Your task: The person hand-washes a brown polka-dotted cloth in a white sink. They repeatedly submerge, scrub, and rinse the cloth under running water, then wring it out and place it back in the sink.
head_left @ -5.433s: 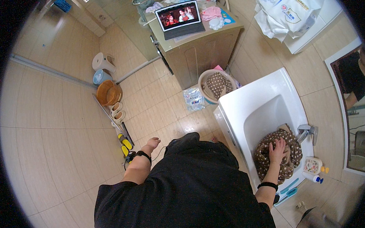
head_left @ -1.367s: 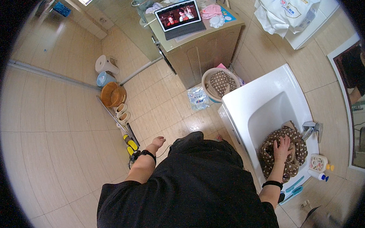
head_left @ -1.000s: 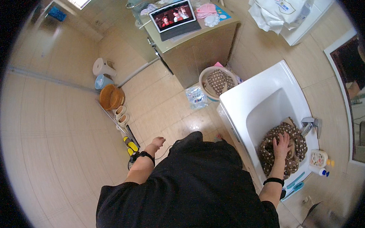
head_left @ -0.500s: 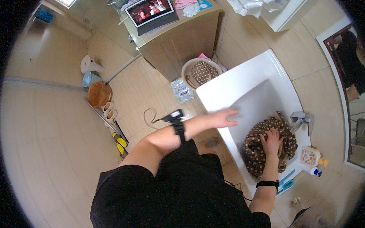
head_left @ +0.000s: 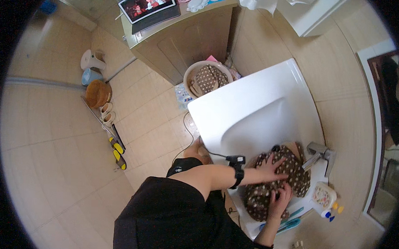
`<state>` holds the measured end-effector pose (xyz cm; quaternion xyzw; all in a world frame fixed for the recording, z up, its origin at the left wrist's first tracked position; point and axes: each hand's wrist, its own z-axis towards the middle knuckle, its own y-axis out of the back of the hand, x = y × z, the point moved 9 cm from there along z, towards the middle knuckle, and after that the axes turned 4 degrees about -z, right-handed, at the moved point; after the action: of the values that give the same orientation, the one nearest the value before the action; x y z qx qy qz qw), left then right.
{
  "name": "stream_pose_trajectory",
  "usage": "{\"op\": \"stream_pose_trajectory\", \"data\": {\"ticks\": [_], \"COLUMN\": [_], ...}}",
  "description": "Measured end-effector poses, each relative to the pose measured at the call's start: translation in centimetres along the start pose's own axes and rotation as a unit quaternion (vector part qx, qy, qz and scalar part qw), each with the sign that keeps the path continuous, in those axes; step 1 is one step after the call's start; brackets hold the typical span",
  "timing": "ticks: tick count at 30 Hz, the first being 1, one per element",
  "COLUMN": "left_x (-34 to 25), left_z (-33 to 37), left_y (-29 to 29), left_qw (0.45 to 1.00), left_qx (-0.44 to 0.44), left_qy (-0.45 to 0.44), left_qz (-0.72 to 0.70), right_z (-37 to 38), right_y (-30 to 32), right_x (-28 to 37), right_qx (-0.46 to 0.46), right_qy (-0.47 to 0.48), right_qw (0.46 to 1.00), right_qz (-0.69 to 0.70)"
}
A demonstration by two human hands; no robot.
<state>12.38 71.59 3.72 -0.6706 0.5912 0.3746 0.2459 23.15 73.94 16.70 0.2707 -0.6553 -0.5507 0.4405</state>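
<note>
A bunched brown cloth with pale dots (head_left: 262,201) lies in the white sink (head_left: 248,100), under the metal faucet (head_left: 319,157). My left hand (head_left: 270,171) rests on top of it with its fingers spread. Just nearer, my right hand (head_left: 281,201) presses into the cloth with curled fingers, a dark fold between thumb and fingers. Black bands circle both wrists, and the left one carries a small device (head_left: 236,160) with a cable. Whether the cloth is one piece or more, I cannot tell.
A round basin (head_left: 188,80) with more dotted cloth stands beyond the sink, beside a cabinet (head_left: 184,45) bearing a tablet (head_left: 147,6). Pump bottles (head_left: 323,194) and a turquoise-handled tool (head_left: 290,224) line the sink's right edge. Yellow-grey slippers (head_left: 118,154) lie by the left wall.
My left hand has moved from over the sink's near-left rim, right onto the cloth. My right hand has shifted nearer on the cloth, its fingers more curled. The view has shifted.
</note>
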Motion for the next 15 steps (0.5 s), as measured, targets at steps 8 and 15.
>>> {"op": "stream_pose_trajectory", "data": {"ticks": [8, 15], "left_x": [-2.8, -2.3], "left_z": [-2.4, 0.0], "left_y": [-2.3, -0.3], "left_qw": [0.997, 0.995], "left_qx": [0.031, -0.04], "left_qy": [0.03, -0.038], "left_qz": [0.064, 0.085], "right_z": [-4.6, -4.6], "right_y": [1.7, -3.0], "right_x": [-4.3, -8.3], "right_qx": [-0.111, 0.034], "right_qy": [-0.148, -0.214], "right_qw": [0.977, 0.973], "right_qz": [-0.102, 0.079]}}
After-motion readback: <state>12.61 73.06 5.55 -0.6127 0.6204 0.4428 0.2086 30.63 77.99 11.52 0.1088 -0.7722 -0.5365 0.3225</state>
